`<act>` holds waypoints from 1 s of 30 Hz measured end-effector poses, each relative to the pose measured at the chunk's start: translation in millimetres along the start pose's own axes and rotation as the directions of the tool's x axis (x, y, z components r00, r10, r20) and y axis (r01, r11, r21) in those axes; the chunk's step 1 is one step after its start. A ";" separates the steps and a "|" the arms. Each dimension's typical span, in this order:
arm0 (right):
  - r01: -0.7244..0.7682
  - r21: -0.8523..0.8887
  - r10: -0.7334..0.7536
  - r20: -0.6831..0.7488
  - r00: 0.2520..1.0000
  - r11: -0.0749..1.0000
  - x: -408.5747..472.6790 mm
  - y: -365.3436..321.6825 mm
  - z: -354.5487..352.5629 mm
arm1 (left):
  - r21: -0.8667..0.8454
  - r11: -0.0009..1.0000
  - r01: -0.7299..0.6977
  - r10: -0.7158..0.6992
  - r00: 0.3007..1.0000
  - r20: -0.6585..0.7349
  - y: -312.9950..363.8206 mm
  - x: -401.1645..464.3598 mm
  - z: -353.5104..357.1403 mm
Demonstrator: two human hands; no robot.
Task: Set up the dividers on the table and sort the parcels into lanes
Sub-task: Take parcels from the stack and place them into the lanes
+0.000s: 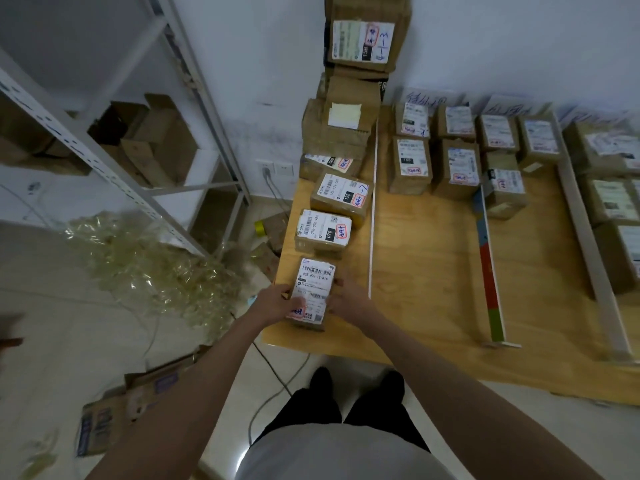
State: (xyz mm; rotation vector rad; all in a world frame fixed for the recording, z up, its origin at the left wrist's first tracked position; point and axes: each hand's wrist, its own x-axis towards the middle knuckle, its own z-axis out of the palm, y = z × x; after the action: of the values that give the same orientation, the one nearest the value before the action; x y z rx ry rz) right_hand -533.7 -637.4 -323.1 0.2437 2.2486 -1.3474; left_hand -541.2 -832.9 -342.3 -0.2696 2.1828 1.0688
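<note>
Dividers stand on the tabletop; lanes largely filled. Left hand and right hand clamp a labelled parcel at the leftmost lane's near end, beside the white divider. Sorting appears nearly complete.

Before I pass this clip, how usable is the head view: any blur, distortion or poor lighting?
Head view: dim, flat indoor light with no harsh glare; wide-angle bending curves the shelving and table edge; the held parcel has a partly legible label, while parcels at the far right smear softly.
</note>
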 end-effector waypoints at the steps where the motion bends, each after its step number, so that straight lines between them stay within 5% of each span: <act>1: -0.001 0.030 0.000 0.017 1.000 1.000 -3.6 -3.7 -3.1 | -0.035 0.999 -0.003 0.004 1.000 0.010 2.3 -3.6 -2.2; 5: 0.021 0.103 -0.029 0.073 0.997 0.994 -9.5 -11.0 -6.9 | -0.206 0.978 0.011 -0.004 0.999 0.036 13.3 -17.5 -8.8; 14: 0.074 0.036 -0.076 0.062 0.995 0.997 -5.3 -40.3 -14.5 | -0.168 0.981 -0.099 0.086 0.993 -0.078 31.5 -24.3 -26.5; 17: 0.163 -0.151 -0.173 -0.059 0.983 0.975 -0.3 -50.1 -30.7 | -0.147 0.980 -0.134 0.120 0.987 -0.105 46.9 -27.0 -35.5; 21: 0.101 -0.373 -0.203 -0.245 0.948 0.922 2.3 -51.7 -69.1 | -0.051 0.982 -0.181 0.173 0.976 -0.132 72.5 -31.1 -46.5; 30: -0.103 -0.510 -0.194 -0.497 0.846 0.854 -21.0 -19.1 -164.3 | 0.086 0.955 -0.282 0.289 0.955 -0.070 161.4 -18.8 -13.0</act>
State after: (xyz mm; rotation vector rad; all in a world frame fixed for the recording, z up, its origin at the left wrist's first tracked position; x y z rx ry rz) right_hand -577.1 -502.7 -234.9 0.4096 3.0099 -0.6719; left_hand -606.8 -741.3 -224.5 0.0404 2.3811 1.1440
